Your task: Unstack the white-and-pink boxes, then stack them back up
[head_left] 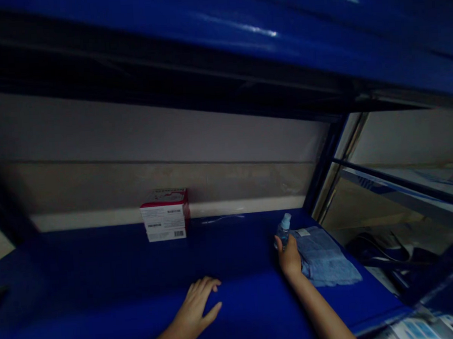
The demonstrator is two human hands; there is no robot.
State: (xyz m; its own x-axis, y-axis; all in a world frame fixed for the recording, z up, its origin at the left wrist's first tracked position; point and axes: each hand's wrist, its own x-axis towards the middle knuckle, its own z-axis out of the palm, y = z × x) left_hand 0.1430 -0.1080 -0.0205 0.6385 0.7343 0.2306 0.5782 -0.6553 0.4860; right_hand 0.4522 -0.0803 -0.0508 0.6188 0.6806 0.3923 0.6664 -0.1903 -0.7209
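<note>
A glossy blue metal shelf (242, 315) was seen in a dim room, overhung by a blue upper shelf (212, 36) and backed by a pale wall (227, 182). Near the wall, left of centre, white-and-red printed cardboard boxes (164, 222) were stacked. The left hand (199, 305) was held open above the front of the shelf, its fingers loosely together and its thumb spread away; nothing was grasped by it, and whether the shelf was touched could not be told. The right hand (291, 255) was curled around the lower body of a small clear bottle with a pale-blue cap (283, 231). The bottle was located toward the shelf's right end, just beside a folded blue denim cloth (326, 258). Its cap was pointed upward, and its long axis was nearly upright, leaned slightly rightward; its base was hidden.
</note>
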